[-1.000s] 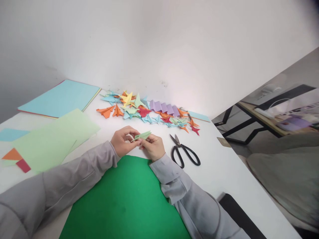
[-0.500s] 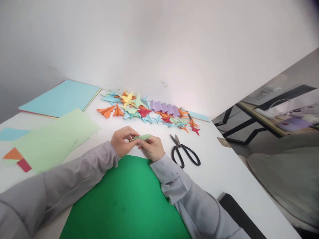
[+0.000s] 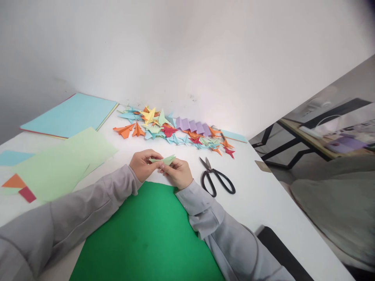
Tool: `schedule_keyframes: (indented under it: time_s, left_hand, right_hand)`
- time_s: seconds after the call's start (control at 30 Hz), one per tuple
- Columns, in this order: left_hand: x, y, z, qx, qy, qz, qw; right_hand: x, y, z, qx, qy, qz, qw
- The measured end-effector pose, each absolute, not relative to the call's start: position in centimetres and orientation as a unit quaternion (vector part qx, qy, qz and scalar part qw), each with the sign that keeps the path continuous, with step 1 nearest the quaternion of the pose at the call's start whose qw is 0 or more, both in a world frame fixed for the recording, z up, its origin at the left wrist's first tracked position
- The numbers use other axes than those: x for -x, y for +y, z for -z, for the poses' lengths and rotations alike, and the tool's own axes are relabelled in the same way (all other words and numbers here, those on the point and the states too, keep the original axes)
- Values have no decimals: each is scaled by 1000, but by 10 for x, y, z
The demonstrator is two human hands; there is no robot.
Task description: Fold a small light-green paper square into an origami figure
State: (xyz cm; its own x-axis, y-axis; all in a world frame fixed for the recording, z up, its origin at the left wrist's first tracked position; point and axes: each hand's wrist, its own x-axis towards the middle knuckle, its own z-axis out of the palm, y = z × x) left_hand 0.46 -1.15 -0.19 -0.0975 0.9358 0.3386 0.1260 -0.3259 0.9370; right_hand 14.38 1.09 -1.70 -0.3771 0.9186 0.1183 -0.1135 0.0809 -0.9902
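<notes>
A small light green folded paper (image 3: 168,159) is pinched between both hands, above the far edge of a green sheet (image 3: 149,234). My left hand (image 3: 144,164) grips its left part with closed fingers. On the other side, my right hand (image 3: 179,172) holds it between thumb and fingers, the thumbs close together. Beyond the hands lies a pile of folded paper pieces (image 3: 169,130) in many colours. Black-handled scissors (image 3: 217,176) rest on the table to the right of my right hand, their blades slightly apart.
Light green sheets (image 3: 58,164) and small blue, orange and red scraps lie at the left. Behind them is a stack of sheets with blue on top (image 3: 72,115). A black object (image 3: 281,249) sits at the lower right, near the white table's edge. A wall rises behind.
The light green folded paper has tilted a little, and more of its pointed shape shows above the fingers. Both hands have stayed in nearly the same place.
</notes>
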Motion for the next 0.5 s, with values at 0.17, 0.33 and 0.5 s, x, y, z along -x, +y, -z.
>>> schedule_keyframes:
  time_s: [0.17, 0.33, 0.5]
  left_hand:
    - [-4, -10, 0, -543, 461, -560, 423]
    - [-1, -6, 2, -511, 479, -539, 468]
    - [0, -3, 7, -487, 468, -538, 504]
  right_hand:
    - [-146, 13, 21, 322, -591, -597, 437]
    - [-149, 11, 20, 326, -599, -598, 421]
    - [-149, 11, 19, 320, -585, -617, 419]
